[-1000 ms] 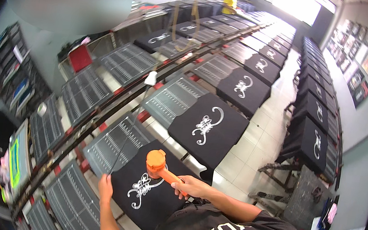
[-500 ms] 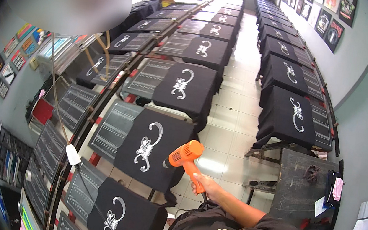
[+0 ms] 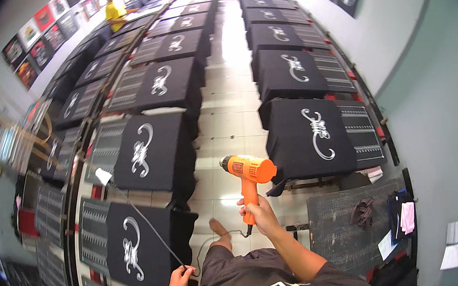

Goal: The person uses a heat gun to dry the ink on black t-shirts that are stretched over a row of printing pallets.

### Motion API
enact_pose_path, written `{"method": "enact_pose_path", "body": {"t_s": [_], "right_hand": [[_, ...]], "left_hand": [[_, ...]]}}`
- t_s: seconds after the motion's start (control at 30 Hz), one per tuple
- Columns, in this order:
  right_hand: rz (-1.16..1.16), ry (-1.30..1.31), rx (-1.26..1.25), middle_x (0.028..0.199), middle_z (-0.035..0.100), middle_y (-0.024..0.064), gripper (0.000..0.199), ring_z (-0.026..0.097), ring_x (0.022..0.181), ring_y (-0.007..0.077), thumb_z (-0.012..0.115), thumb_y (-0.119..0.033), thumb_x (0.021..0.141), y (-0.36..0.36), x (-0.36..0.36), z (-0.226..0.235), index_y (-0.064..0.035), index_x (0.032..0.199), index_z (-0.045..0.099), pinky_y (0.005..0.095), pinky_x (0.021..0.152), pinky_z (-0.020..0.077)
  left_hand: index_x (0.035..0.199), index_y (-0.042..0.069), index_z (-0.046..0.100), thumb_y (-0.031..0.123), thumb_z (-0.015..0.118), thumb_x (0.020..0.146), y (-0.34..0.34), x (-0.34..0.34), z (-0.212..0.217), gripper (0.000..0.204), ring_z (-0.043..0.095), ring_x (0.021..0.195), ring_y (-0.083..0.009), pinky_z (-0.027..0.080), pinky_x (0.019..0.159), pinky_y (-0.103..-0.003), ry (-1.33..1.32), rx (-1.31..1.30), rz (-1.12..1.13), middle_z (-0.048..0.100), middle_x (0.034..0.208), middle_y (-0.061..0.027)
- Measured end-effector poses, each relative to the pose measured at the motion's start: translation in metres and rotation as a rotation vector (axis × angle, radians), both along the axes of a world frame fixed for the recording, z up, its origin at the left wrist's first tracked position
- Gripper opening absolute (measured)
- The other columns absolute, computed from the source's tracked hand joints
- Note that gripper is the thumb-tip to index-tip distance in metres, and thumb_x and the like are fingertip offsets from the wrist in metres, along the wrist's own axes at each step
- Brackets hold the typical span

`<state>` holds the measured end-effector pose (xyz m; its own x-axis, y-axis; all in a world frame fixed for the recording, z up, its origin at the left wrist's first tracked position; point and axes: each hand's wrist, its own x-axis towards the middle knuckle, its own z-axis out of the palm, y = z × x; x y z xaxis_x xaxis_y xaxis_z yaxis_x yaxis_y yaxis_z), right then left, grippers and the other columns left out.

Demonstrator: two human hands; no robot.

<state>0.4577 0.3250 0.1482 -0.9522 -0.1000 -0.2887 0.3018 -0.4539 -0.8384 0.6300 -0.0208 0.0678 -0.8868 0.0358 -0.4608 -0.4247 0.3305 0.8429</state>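
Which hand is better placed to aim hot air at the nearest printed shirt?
The right hand: it already grips the orange heat gun. The left hand holds a thin cord beside the shirt.

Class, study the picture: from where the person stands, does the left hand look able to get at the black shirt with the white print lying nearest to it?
Probably yes. The left hand is already at the edge of the nearest black shirt, with nothing between them. It does hold a thin rod, which occupies its fingers. The right hand grips the orange heat gun.
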Motion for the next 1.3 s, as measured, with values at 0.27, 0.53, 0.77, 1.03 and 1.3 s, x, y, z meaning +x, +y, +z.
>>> {"method": "enact_pose_path", "body": {"t_s": [0.27,0.53,0.77,1.03,1.3], "right_hand": [[-0.373,-0.039,0.095,0.078,0.055,0.0024,0.018,0.052,0.057,0.0074,0.059,-0.013,0.084,0.08,-0.126,0.026,-0.0033,0.098,0.053,0.023,0.054,0.046],[-0.871,-0.137,0.155,0.085,0.063,0.0078,0.034,0.058,0.057,0.0119,0.06,-0.014,0.087,0.141,-0.198,0.054,-0.0015,0.118,0.053,0.0265,0.052,0.0521],[-1.208,-0.317,0.315,0.093,0.061,0.0083,0.056,0.057,0.061,0.012,0.058,-0.013,0.085,0.191,-0.197,0.081,-0.0054,0.139,0.043,0.0248,0.052,0.0503],[-1.406,-0.536,0.411,0.087,0.06,0.0055,0.05,0.055,0.058,0.0097,0.057,-0.015,0.086,0.228,-0.194,0.082,-0.0057,0.134,0.049,0.0247,0.05,0.0481],[-1.452,-0.655,0.319,0.085,0.061,0.0049,0.044,0.055,0.056,0.0077,0.058,-0.017,0.09,0.234,-0.192,0.077,-0.004,0.132,0.05,0.0232,0.05,0.048]], "left_hand": [[0.097,-0.002,0.066,0.014,0.063,0.091,0.052,-0.293,-0.018,0.017,0.061,0.094,-0.0163,0.048,0.082,-0.029,0.139,0.106,-0.366,0.066,0.107,-0.0103],[0.101,0.006,0.064,0.028,0.054,0.099,0.105,-0.574,-0.016,0.025,0.06,0.086,-0.0125,0.049,0.073,-0.027,-0.021,0.421,-0.304,0.063,0.106,-0.0035],[0.104,0.011,0.059,0.035,0.049,0.1,0.213,-0.767,-0.036,0.026,0.061,0.09,-0.0157,0.051,0.074,-0.03,-0.086,0.678,-0.085,0.06,0.107,-0.0017],[0.105,0.008,0.057,0.035,0.051,0.098,0.333,-0.889,-0.061,0.029,0.059,0.101,-0.0213,0.048,0.088,-0.031,-0.095,0.612,-0.209,0.06,0.109,-0.0033],[0.094,0.004,0.052,0.035,0.043,0.102,0.461,-0.969,-0.09,0.033,0.056,0.088,-0.0206,0.048,0.084,-0.033,-0.003,0.429,-0.154,0.058,0.098,-0.0071]]}}
